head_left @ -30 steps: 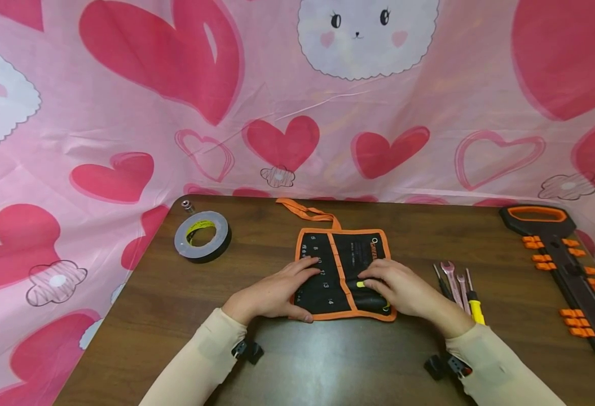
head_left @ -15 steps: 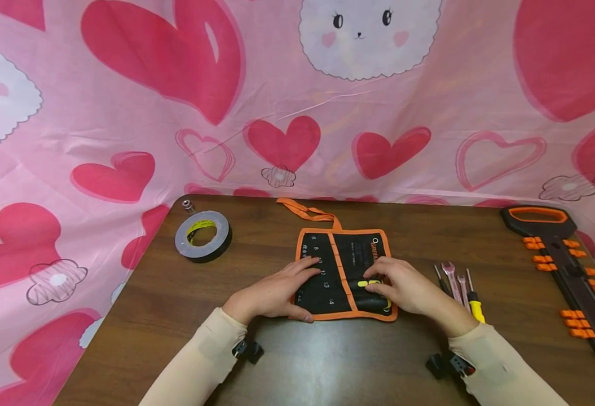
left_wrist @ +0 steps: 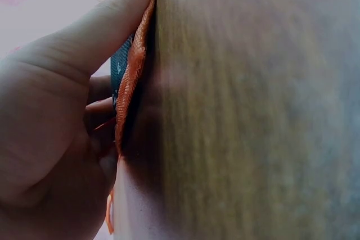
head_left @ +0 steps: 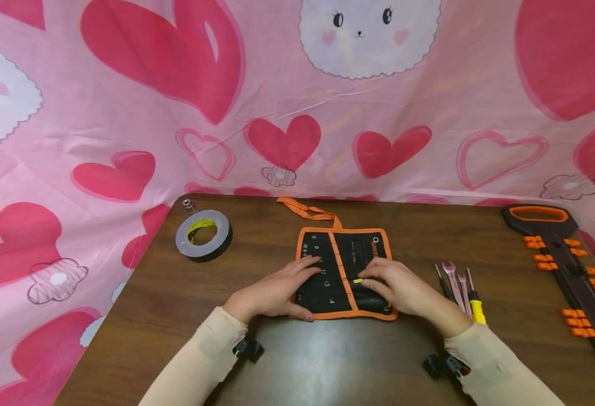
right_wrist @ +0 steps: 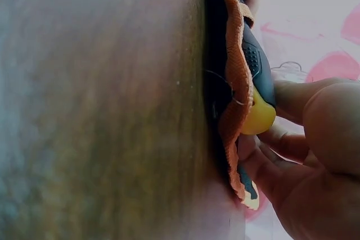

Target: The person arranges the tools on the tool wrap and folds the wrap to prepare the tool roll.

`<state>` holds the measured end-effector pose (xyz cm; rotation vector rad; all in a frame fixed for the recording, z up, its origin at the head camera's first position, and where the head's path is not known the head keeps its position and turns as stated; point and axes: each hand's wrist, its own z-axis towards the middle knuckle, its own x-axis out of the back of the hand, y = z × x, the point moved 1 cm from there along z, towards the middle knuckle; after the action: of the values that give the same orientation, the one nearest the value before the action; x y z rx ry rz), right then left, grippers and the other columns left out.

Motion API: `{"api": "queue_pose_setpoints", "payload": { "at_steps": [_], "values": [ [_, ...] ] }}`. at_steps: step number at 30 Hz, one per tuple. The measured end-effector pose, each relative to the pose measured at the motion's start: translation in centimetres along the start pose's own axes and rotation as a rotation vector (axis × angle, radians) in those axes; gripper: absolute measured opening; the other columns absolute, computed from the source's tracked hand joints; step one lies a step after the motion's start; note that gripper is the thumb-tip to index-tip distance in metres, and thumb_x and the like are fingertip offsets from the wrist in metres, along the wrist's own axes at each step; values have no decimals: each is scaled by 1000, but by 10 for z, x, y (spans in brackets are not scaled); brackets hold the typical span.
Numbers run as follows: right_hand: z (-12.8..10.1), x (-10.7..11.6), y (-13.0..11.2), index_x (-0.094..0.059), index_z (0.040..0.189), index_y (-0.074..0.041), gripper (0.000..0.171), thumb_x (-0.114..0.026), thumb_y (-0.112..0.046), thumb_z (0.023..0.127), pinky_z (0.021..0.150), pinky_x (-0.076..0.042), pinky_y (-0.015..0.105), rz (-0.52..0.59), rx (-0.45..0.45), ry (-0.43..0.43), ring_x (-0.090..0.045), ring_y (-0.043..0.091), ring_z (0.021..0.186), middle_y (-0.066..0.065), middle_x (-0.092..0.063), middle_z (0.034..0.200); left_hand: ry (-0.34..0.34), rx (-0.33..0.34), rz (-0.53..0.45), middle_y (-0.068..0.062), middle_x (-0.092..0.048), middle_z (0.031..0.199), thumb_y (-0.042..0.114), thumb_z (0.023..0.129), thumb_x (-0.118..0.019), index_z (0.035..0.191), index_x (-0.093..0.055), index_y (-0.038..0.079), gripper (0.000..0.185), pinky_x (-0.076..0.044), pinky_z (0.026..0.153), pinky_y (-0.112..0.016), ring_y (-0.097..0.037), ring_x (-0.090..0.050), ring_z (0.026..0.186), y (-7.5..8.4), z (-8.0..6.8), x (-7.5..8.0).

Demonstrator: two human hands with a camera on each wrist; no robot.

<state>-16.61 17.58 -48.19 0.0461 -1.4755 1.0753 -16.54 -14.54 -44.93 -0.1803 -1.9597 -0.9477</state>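
A black tool pouch [head_left: 322,290] with orange edging and printed numbers lies spread on the table, its orange strap trailing from the far side. My left hand [head_left: 279,290] rests on the pouch's left part with fairly straight fingers; the thumb lies at its near edge. At the right part, my right hand [head_left: 396,285] pinches a tool with a yellow patch [head_left: 357,280] showing by the fingertips; the rest is hidden. In the right wrist view, a black handle with a yellow end [right_wrist: 259,115] sits in the pouch beside the fingers [right_wrist: 287,102].
Wrenches [head_left: 451,276] and a yellow-handled screwdriver [head_left: 476,307] lie together to the right. A black-and-orange tool rack [head_left: 571,270] stands at the far right. At back left are a roll of tape [head_left: 216,248] and a small metal socket [head_left: 188,204]. A pink curtain [head_left: 327,141] borders the table.
My right fingers spread half a second ago, showing two yellow patches, and now pinch together again slightly further left, with one patch showing. My left hand and the pouch have stayed put.
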Motion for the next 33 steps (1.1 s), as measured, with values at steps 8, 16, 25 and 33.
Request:
{"api": "queue_pose_setpoints", "payload": {
  "at_steps": [8, 16, 25, 33],
  "values": [
    [4, 20, -33, -81, 121, -9, 24, -72, -24, 105, 84, -59, 35, 9, -171, -78, -64, 10, 95, -3, -73, 109, 0, -2, 6, 10, -15, 182, 51, 88, -88, 169, -37, 23, 99, -32, 133, -51, -18, -17, 169, 1, 1, -1],
    [1, 22, -36, -82, 120, -11, 20, -74, -21, 103, 89, -61, 39, -2, -175, -62, -66, 12, 99, -4, -73, 111, -1, 3, 17, 9, -16, 182, 52, 88, -88, 169, -37, 24, 100, -31, 133, -52, -19, -18, 169, 0, 1, 0],
    [0, 21, -35, -81, 119, -11, 19, -74, -17, 103, 85, -60, 35, 1, -166, -30, -65, 10, 96, -3, -73, 110, 0, -2, 26, 8, -16, 182, 52, 88, -88, 169, -37, 23, 100, -31, 133, -51, -20, -19, 169, 1, 1, 1],
    [-10, 26, -38, -80, 121, -11, 21, -77, -19, 101, 77, -58, 29, 18, -210, 10, -63, 8, 91, -1, -74, 112, 3, 0, 27, 8, -17, 182, 53, 88, -88, 169, -36, 24, 101, -32, 133, -52, -20, -19, 169, 0, 1, 0]
  ]
}}
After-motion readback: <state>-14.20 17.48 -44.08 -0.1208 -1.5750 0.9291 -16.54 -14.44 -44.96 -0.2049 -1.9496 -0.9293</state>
